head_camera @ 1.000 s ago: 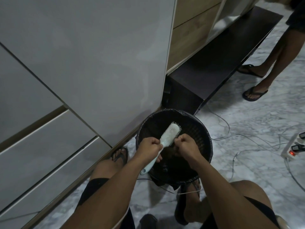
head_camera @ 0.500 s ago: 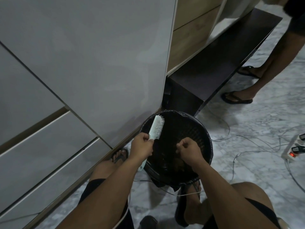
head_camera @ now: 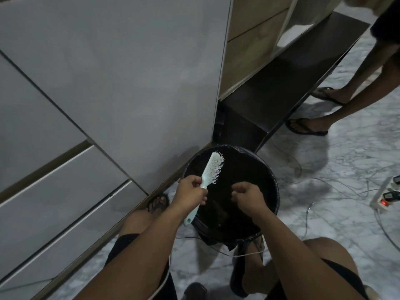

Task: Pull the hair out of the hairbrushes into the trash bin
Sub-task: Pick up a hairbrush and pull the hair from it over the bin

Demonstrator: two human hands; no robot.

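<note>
A pale mint hairbrush (head_camera: 211,172) is held by its handle in my left hand (head_camera: 190,192), bristle head tilted up over the left rim of the trash bin (head_camera: 273,180). The bin is round, black and lined with a dark bag. My right hand (head_camera: 246,194) hovers over the bin's middle with its fingers pinched together; whether hair is between them is too dark to tell. A dark clump lies inside the bin below the hands.
White cabinet doors and drawers (head_camera: 108,94) stand close on the left. A low dark shelf (head_camera: 281,87) runs behind the bin. Another person's feet in sandals (head_camera: 307,126) stand at the right. Cables and a power strip (head_camera: 385,195) lie on the marble floor.
My left hand swung the hairbrush left and up, away from my right hand. My right hand pulled off the bristles and now hangs over the bin. The other person stepped closer.
</note>
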